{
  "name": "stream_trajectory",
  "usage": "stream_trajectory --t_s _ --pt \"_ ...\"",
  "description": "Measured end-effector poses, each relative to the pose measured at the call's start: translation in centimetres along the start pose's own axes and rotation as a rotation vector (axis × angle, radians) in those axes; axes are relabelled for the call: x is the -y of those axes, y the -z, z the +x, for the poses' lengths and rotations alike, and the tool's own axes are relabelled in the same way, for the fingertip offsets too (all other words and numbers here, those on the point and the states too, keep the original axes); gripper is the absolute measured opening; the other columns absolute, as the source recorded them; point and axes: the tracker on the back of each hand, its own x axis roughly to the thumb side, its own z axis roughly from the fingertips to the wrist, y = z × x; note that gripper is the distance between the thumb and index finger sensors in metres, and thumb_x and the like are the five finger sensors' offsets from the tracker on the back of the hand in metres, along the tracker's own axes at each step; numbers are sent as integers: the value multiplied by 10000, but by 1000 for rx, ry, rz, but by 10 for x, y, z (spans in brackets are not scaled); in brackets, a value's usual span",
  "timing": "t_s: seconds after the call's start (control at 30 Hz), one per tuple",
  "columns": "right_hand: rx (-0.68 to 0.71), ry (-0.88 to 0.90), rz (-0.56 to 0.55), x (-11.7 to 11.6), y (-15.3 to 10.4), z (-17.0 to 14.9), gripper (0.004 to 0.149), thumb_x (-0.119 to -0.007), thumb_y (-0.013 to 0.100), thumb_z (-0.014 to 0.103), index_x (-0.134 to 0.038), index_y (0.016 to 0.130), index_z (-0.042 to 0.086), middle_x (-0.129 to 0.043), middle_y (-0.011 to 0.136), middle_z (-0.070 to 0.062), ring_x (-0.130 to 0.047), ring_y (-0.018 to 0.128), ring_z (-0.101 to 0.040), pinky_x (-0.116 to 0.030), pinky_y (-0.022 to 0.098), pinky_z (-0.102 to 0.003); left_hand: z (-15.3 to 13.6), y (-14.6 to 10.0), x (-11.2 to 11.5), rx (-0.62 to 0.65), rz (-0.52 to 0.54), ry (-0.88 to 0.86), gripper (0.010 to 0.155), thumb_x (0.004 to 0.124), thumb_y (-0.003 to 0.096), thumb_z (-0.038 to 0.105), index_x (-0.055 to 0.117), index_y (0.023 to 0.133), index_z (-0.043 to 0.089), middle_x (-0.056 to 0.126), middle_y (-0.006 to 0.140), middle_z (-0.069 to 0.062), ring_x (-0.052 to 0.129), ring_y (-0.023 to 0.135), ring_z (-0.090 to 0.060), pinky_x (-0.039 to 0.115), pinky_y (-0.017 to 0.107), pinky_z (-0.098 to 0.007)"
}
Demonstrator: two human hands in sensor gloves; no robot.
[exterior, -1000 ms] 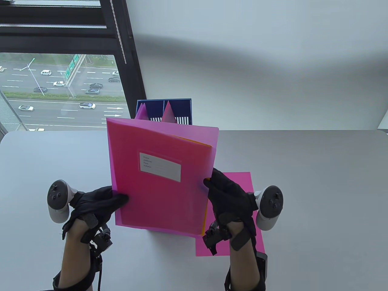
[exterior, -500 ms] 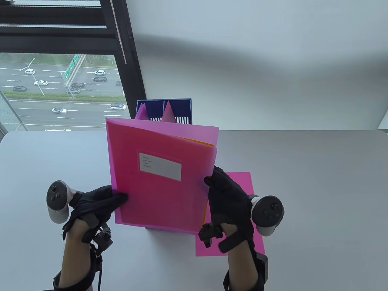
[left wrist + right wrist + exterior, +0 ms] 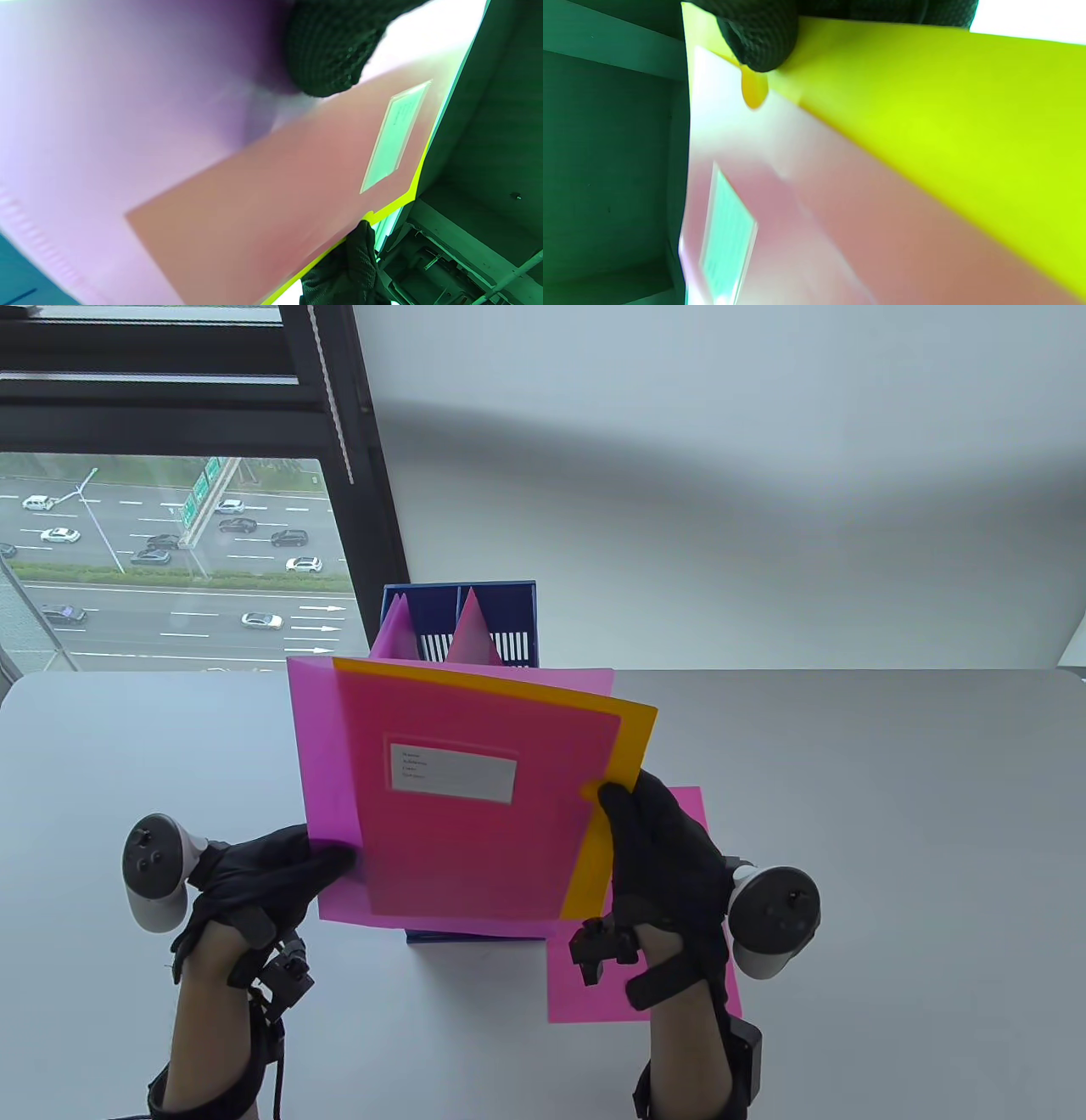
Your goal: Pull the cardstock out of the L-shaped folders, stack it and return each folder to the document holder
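A translucent pink L-shaped folder (image 3: 441, 814) with a white label is held upright above the table. My left hand (image 3: 280, 869) grips its lower left edge; the thumb (image 3: 331, 55) lies on the front cover. An orange-yellow cardstock sheet (image 3: 632, 738) sticks out of the folder's right and top edges. My right hand (image 3: 653, 836) pinches that sheet at its right edge, thumb (image 3: 759, 38) on the front. A pink cardstock sheet (image 3: 687, 814) lies flat on the table under my right hand. The blue document holder (image 3: 501, 615) stands behind, with two pink folder corners (image 3: 471, 632) poking up.
The grey table (image 3: 891, 831) spreads to the right and left of my hands. A window (image 3: 170, 560) with a dark frame is at the back left, a plain wall at the back right. The holder's blue base (image 3: 475, 935) shows under the folder.
My right hand has moved right and slightly down, drawing the orange-yellow cardstock partly out of the folder. The left hand keeps its hold on the folder, which shifted slightly left.
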Motion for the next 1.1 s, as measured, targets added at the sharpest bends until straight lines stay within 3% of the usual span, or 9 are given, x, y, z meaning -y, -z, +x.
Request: stream_trajectory --t_s 0.3,0.6,0.83,1.0,1.1 --pt "25 -139 -170 46 -2 0 366 -784 608 412 -820 942 268 -973 759 -13 -1011 472 -133 -700 675 -463 1 -11 -16 20 86 -13 399 829 551 372 934 883 175 1009 742 -23 995 736 -347 644 708 -588" --pt "-38 -267 -293 93 -8 -10 390 -800 605 402 -808 957 234 -981 705 14 -964 366 -103 -716 655 -450 1 -18 -26 38 135 -41 400 827 552 375 931 885 178 1008 743 -21 994 738 -343 644 709 -588" --pt "-192 -470 -202 108 -6 -35 392 -807 599 397 -817 949 221 -992 672 18 -943 305 -75 -737 634 -438 0 -21 -29 37 152 -40 399 831 551 377 934 883 183 1007 741 -18 996 732 -341 642 711 -588" --pt "-297 -494 -179 113 -7 -68 387 -806 598 396 -821 944 222 -989 671 19 -946 319 -90 -726 642 -445 0 -22 -31 37 167 -48 400 830 552 377 934 884 180 1006 744 -21 992 735 -345 641 711 -589" --pt "-390 -524 -100 114 -8 -89 386 -807 596 398 -823 942 226 -990 670 21 -950 326 -90 -721 646 -449 0 -23 -33 38 173 -52 400 830 552 378 934 884 180 1007 741 -20 993 733 -344 642 710 -589"
